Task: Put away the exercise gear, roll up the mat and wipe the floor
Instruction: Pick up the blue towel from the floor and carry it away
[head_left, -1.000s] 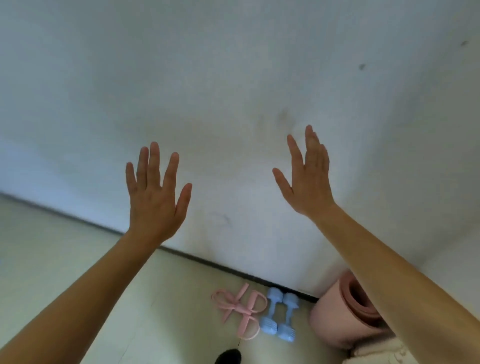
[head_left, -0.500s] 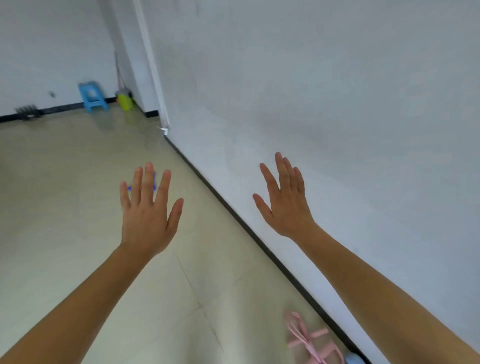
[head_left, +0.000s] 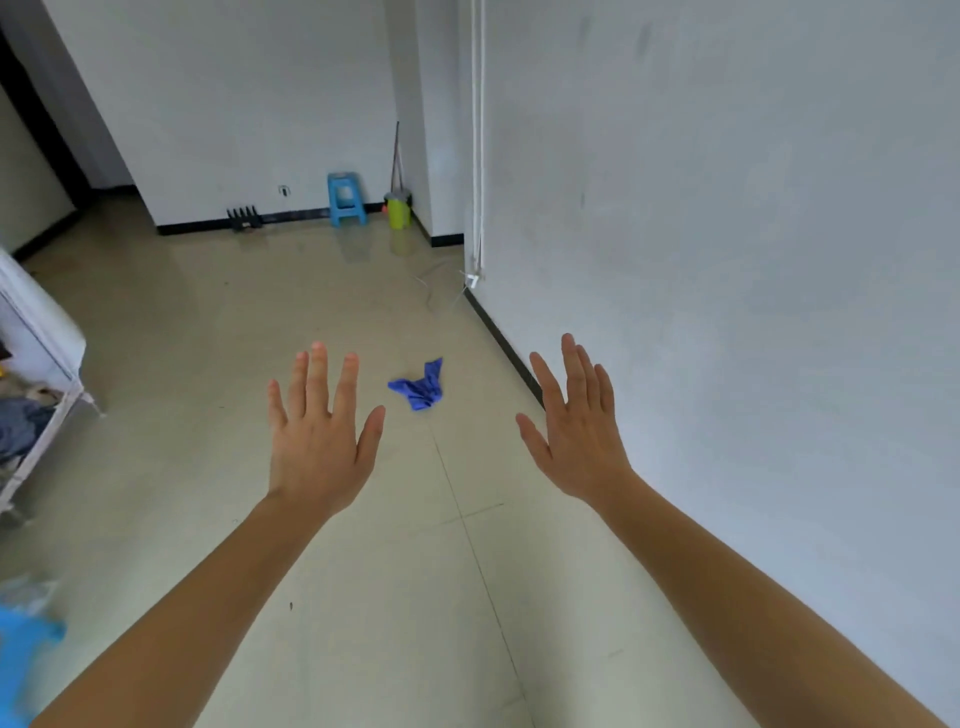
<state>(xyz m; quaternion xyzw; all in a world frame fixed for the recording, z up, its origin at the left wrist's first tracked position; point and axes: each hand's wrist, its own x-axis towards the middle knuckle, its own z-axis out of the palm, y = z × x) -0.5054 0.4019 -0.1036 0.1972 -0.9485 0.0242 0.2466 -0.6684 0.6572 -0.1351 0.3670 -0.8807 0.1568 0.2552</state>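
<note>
A crumpled blue cloth (head_left: 418, 386) lies on the pale tiled floor (head_left: 332, 597) ahead, a little way out from the right-hand wall. My left hand (head_left: 318, 435) is raised in front of me, fingers spread, holding nothing; the cloth shows just to the right of its fingertips. My right hand (head_left: 575, 421) is held up the same way, open and empty, to the right of the cloth and near the wall. The rolled mat, dumbbells and pink gear are out of view.
The white wall (head_left: 727, 291) runs along my right with a black skirting. At the far end stand a blue stool (head_left: 345, 199), a green bucket (head_left: 398, 210) with a mop handle and a black rack (head_left: 243, 218). A white frame with clothes (head_left: 36, 374) is at left.
My view has swung left, from the wall and the gear at its foot to the open room. The mat, dumbbells and pink gear left the frame; the blue cloth came into view. Both hands stay open.
</note>
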